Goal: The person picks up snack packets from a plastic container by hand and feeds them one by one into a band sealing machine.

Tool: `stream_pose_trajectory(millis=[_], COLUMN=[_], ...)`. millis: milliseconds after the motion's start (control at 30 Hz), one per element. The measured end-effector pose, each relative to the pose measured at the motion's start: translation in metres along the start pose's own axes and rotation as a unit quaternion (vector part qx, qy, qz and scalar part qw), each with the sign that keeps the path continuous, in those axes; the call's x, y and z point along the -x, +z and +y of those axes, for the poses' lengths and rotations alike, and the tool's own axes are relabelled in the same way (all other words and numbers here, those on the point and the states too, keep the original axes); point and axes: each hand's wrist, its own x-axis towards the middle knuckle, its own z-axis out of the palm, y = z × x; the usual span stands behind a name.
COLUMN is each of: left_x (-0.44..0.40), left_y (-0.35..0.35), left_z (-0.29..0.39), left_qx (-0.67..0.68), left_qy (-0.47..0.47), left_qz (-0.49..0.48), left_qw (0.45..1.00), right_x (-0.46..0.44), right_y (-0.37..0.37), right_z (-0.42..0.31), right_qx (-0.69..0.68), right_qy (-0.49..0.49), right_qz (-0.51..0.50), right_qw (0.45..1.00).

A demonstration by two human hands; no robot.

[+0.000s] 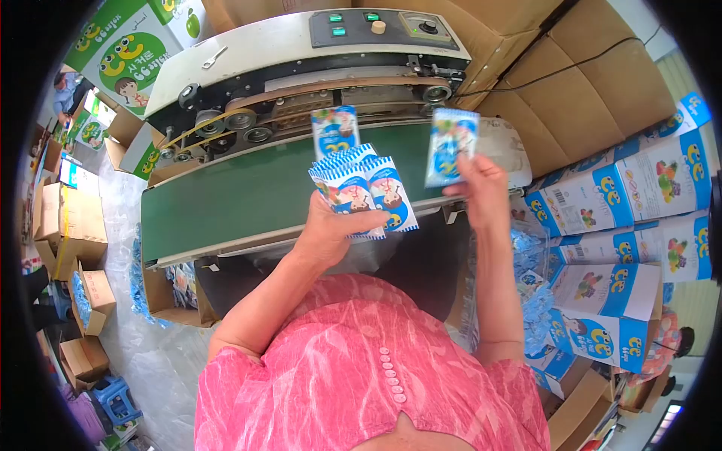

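My left hand (pixel 335 228) grips a fanned stack of blue-and-white packets (pixel 353 188) over the front edge of the green conveyor belt (pixel 226 199), thumb on top. In my right hand (pixel 483 184), a single packet (pixel 451 146) is pinched upright by its lower corner, slightly blurred, near the belt's right end. Another packet (pixel 335 129) stands against the sealing machine (pixel 301 56), just behind the stack; its lower part is hidden by the stack.
Printed cartons (pixel 617 195) are stacked at the right, beside a heap of blue packets (pixel 530 263). Brown boxes (pixel 79 225) and a blue stool (pixel 115 398) stand at the left. An open box (pixel 177 297) sits below the belt. Other people are at both sides.
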Motion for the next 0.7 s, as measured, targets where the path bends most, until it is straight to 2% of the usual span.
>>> stream_pose_trajectory(millis=[67, 233, 367, 467, 500, 533, 567, 600, 700], left_x=[-0.001, 0.0, 0.002, 0.001, 0.0, -0.003, -0.006, -0.007, -0.009], left_y=[-0.001, -0.001, -0.003, -0.004, -0.004, -0.004, -0.003, -0.003, 0.002], left_z=[0.002, 0.002, 0.004, 0.012, 0.011, 0.01, 0.008, 0.006, 0.001], left_qx=[0.015, 0.003, 0.013, 0.012, 0.012, 0.014, 0.016, 0.019, 0.036], left_qy=[0.01, 0.006, 0.015, 0.025, 0.024, 0.027, 0.03, 0.034, 0.031], left_qz=[-0.015, -0.009, 0.002, 0.006, 0.008, 0.011, 0.013, 0.017, 0.034], left_qw=[1.0, 1.0, 1.0, 1.0, 1.0, 0.999, 0.999, 0.999, 0.998], right_x=[-0.022, -0.065, -0.078, -0.058, -0.042, -0.02, -0.005, 0.002, 0.017], right_y=[-0.025, -0.032, -0.005, 0.012, 0.023, 0.034, 0.041, 0.042, 0.044], right_z=[0.003, 0.005, 0.013, 0.003, -0.005, -0.015, -0.018, -0.014, -0.003], right_qx=[0.058, 0.113, 0.206, 0.37, 0.369, 0.247, 0.116, 0.115, 0.204], right_qy=[-0.026, 0.014, 0.035, -0.144, -0.142, -0.081, -0.018, -0.015, -0.088], right_qz=[0.139, 0.151, 0.108, 0.115, 0.113, -0.001, -0.115, -0.117, -0.116], right_qw=[0.988, 0.982, 0.972, 0.911, 0.911, 0.966, 0.986, 0.986, 0.968])
